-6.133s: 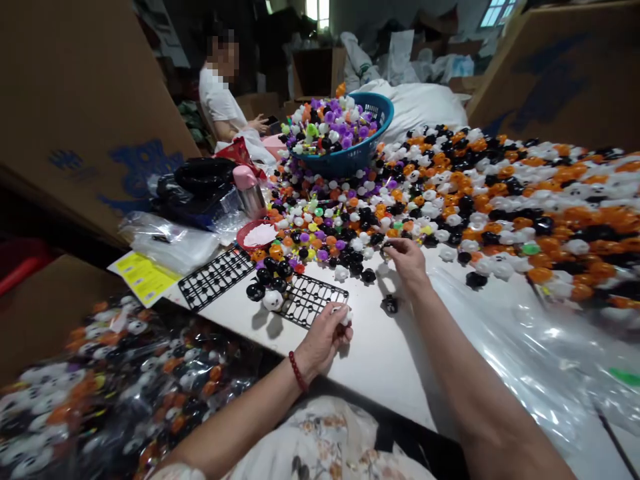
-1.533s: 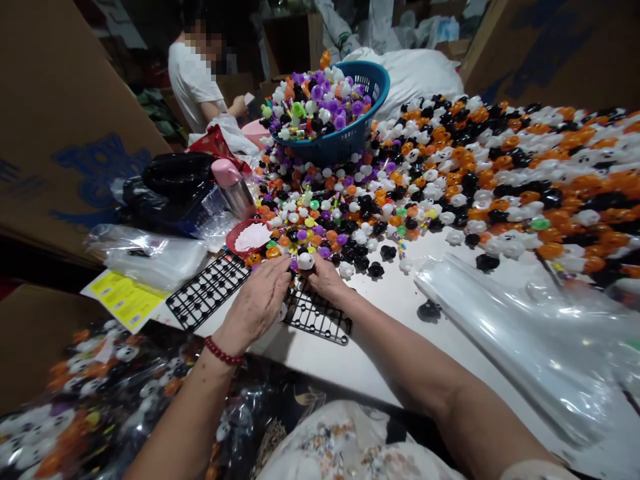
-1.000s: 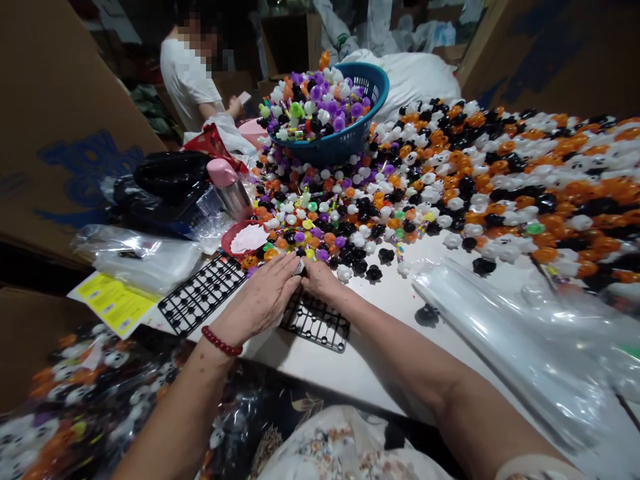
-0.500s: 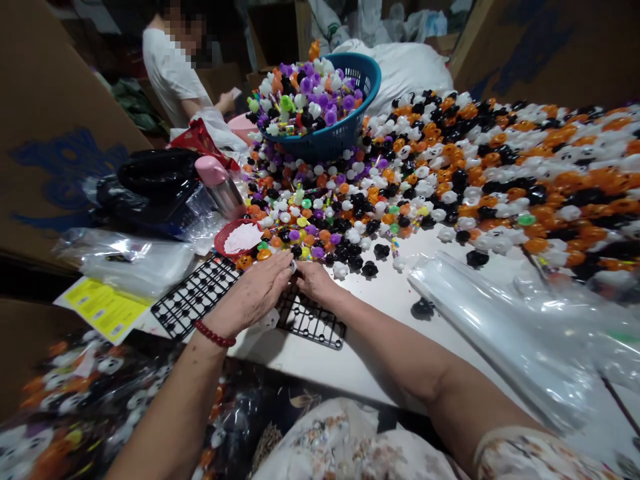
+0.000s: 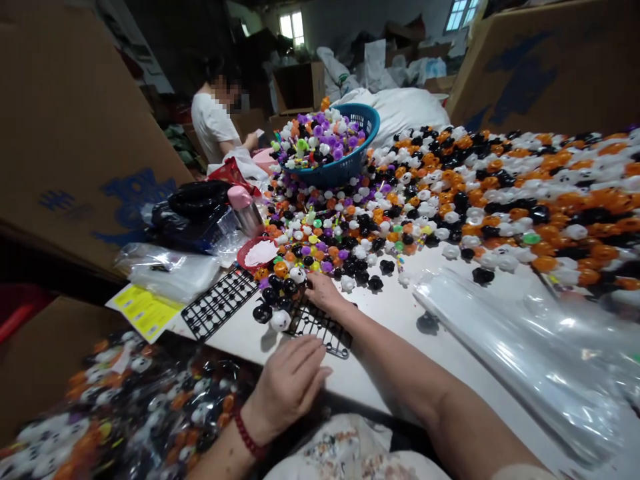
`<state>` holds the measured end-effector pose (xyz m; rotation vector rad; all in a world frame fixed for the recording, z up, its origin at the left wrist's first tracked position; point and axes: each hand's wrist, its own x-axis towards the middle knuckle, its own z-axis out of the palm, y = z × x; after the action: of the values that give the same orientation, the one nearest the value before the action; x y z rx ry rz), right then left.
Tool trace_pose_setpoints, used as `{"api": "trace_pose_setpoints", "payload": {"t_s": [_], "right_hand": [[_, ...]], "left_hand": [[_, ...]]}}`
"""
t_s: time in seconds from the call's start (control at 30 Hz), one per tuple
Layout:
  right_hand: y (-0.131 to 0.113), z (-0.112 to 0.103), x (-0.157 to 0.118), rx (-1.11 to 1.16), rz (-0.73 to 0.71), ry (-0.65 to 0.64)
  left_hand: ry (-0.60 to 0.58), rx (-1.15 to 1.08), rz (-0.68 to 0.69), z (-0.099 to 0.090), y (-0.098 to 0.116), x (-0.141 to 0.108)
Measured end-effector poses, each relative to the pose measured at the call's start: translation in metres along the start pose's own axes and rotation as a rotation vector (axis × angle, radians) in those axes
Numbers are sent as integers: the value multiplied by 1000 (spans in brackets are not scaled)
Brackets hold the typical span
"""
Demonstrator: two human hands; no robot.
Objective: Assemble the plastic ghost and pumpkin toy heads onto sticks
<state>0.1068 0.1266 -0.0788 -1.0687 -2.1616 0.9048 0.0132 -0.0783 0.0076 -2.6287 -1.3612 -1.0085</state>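
Observation:
My right hand [image 5: 323, 292] reaches to the top of a black grid rack [image 5: 325, 328], its fingers bent beside a white skull-faced piece [image 5: 298, 275]; its fingertips are partly hidden. Below the rack, at the table's front edge, my left hand [image 5: 293, 380] hovers with a red bead bracelet at the wrist. Its fingers lie loosely side by side, thumb apart, and nothing shows in them. Black pieces [image 5: 263, 313] and a white one [image 5: 280, 320] stand in a cluster left of my right hand. Further left lies a second black grid [image 5: 220, 303].
A large pile of small toy heads [image 5: 480, 187] spreads over the back and right. Behind stands a blue basket [image 5: 340, 171] filled with pieces. Clear plastic bags [image 5: 510, 353] lie on the right. A person [image 5: 215, 127] in white is at the back left.
My left hand has drawn back from the rack toward the table's front edge, uncovering the black and white pieces. My right hand stays by the rack. The view has tilted up and turned left.

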Motion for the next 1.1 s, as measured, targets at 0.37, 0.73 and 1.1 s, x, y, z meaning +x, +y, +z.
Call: {"api": "trace_pose_setpoints", "payload": {"t_s": [0.37,0.73,1.1], "right_hand": [[1,10,-4,-2,60,-5],[-20,-34,-20,-194,3,-15],[52,-143,-204,-602,122,313]], "left_hand": [[368,354,-240,6,-33,-8],[28,254,-71,97,-9,-20],[71,451,78,128,-113,-73]]}}
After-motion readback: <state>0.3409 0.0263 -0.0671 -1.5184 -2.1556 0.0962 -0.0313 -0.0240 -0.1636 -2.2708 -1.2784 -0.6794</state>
